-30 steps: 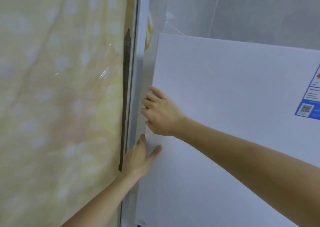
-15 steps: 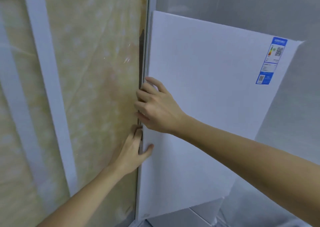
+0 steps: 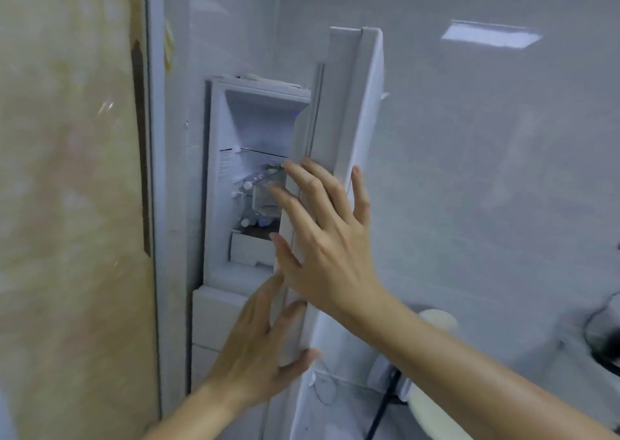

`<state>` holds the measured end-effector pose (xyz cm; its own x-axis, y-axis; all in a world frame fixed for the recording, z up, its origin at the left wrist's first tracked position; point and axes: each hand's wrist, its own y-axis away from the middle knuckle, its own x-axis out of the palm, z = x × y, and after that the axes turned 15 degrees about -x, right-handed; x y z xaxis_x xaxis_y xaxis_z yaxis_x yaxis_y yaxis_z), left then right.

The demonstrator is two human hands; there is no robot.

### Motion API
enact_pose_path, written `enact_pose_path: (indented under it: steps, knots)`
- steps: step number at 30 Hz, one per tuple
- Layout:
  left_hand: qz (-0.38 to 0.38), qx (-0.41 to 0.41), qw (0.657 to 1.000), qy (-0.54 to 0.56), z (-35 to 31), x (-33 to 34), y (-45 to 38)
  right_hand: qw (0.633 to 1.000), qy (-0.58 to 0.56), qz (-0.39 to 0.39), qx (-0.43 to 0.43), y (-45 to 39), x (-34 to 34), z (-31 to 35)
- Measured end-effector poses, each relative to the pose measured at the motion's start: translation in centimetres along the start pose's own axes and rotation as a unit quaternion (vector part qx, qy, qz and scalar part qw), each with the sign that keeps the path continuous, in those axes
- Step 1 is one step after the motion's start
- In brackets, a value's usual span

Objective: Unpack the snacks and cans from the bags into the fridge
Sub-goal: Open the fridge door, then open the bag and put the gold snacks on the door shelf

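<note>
The white fridge [image 3: 214,204] stands with its upper door [image 3: 352,104] swung out to the right. Inside, lit shelves hold several small bottles [image 3: 258,219] above a white drawer [image 3: 248,248]. My right hand [image 3: 322,238] rests on the door's free edge with its fingers spread and straight. Lower down, my left hand [image 3: 258,349] holds the same edge between thumb and fingers. No bags, snacks or cans are in view.
A yellowish patterned pane [image 3: 67,204] in a pale frame fills the left side, close to the fridge. A grey glossy wall [image 3: 486,171] lies behind the door. A white rounded object [image 3: 436,318] and a black cable [image 3: 382,409] sit low on the right.
The fridge door was closed with both hands at its left edge; it has swung open to the right, showing the shelves. Both hands moved with the edge.
</note>
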<state>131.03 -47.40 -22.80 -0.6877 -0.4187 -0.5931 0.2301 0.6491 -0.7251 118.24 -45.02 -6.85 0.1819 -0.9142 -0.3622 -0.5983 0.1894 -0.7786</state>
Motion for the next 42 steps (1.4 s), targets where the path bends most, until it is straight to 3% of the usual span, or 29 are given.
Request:
enact_pose_path:
  steps: [4, 10, 19, 25, 29, 33, 38, 42]
  knots:
    - [0.022, 0.107, 0.994, 0.010, -3.9, 1.8, -1.1, 0.994, 0.084, 0.055, 0.031, 2.9, -4.4, -2.2]
    - [0.064, 0.184, 0.980, -0.042, -9.5, 4.9, -2.4, 0.977, 0.156, 0.110, 0.094, 7.7, -8.3, -7.1]
    - [0.156, 0.240, 0.955, -0.074, -15.9, 9.0, -6.1, 0.965, 0.145, 0.139, 0.168, 13.2, -10.6, -12.3]
    - [0.172, 0.258, 0.945, -0.105, -17.8, 9.5, -8.3, 0.954, 0.136, 0.169, 0.209, 15.3, -10.5, -14.0]
    - [0.183, 0.265, 0.944, -0.075, -18.2, 9.4, -9.1, 0.946, 0.127, 0.194, 0.228, 15.9, -10.4, -14.1]
    - [0.199, 0.283, 0.938, -0.028, -16.9, 8.1, -9.2, 0.950, 0.114, 0.160, 0.244, 14.7, -10.4, -12.8]
    - [0.183, 0.230, 0.955, 0.042, -12.0, 4.1, -9.8, 0.972, 0.085, 0.074, 0.206, 9.6, -8.3, -8.6]
    - [0.185, 0.088, 0.979, 0.019, -4.3, -0.1, -11.2, 0.977, -0.064, 0.117, 0.166, 4.4, -3.4, -5.2]
